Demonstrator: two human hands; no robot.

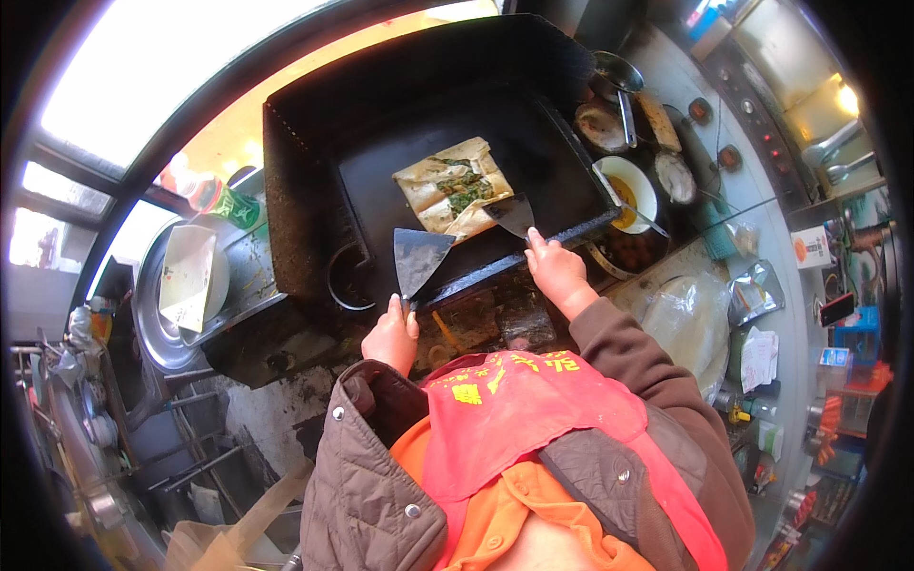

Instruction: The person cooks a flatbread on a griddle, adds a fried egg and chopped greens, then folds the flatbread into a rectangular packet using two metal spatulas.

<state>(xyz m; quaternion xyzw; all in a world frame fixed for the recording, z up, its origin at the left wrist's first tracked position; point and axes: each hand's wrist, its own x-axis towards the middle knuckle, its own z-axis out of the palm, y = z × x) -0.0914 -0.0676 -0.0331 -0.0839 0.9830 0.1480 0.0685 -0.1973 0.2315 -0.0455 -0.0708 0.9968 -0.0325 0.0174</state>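
A thin flatbread (pixel 421 187), folded inward around a chopped green filling (pixel 465 187), lies on a black griddle (pixel 385 135). My left hand (pixel 391 338) grips the handle of a wide metal scraper (pixel 420 255), whose blade is over the griddle's front edge, close to the bread's near corner. In my right hand (pixel 558 273) is a second metal scraper (pixel 515 214). Its blade overlaps the bread's near right edge; whether it has slid beneath cannot be told.
Dark walls (pixel 428 64) rise around the griddle's back and left. Right of it stand a white bowl (pixel 646 189) of yellow liquid and a small saucepan (pixel 615 73). At left, a green-labelled bottle (pixel 232 203) is near a metal tray (pixel 153 314). A plastic bag (pixel 685 321) lies at right.
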